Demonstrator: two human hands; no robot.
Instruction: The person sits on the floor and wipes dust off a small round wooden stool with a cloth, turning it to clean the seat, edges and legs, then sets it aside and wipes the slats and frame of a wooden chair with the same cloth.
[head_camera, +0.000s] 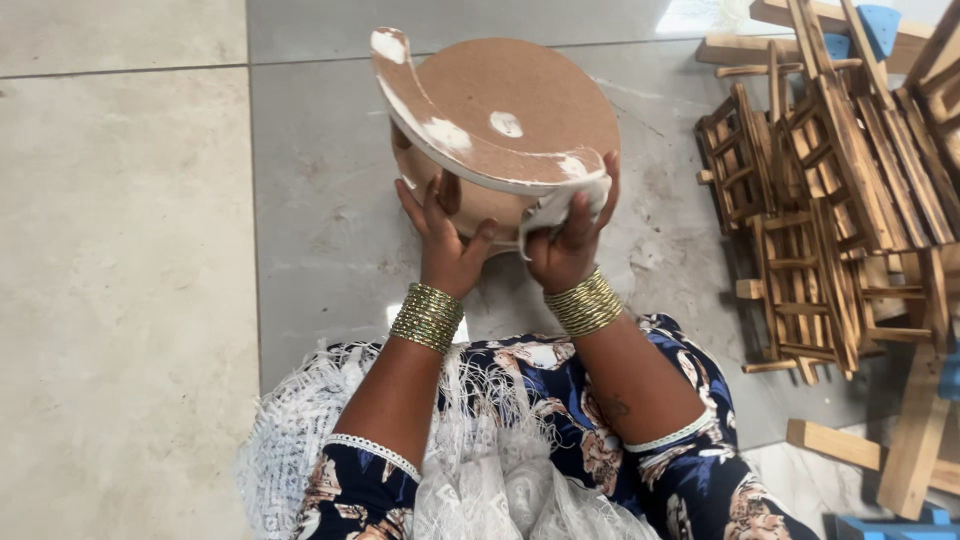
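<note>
Both arms reach forward: the left hand (447, 245) grips the round brown wooden piece (505, 125) from beneath, while the right hand (568, 242) presses a white cloth (560, 205) against its rim, fingers curled.

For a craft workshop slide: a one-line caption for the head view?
Both hands, left hand and right hand, hold a round brown wooden piece with white patches over grey floor tiles.

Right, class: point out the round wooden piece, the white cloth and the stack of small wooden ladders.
round wooden piece (520, 95), head view, on its flat brown face.
white cloth (560, 205), head view, bunched under the right hand.
stack of small wooden ladders (830, 190), head view, middle rungs.
</note>
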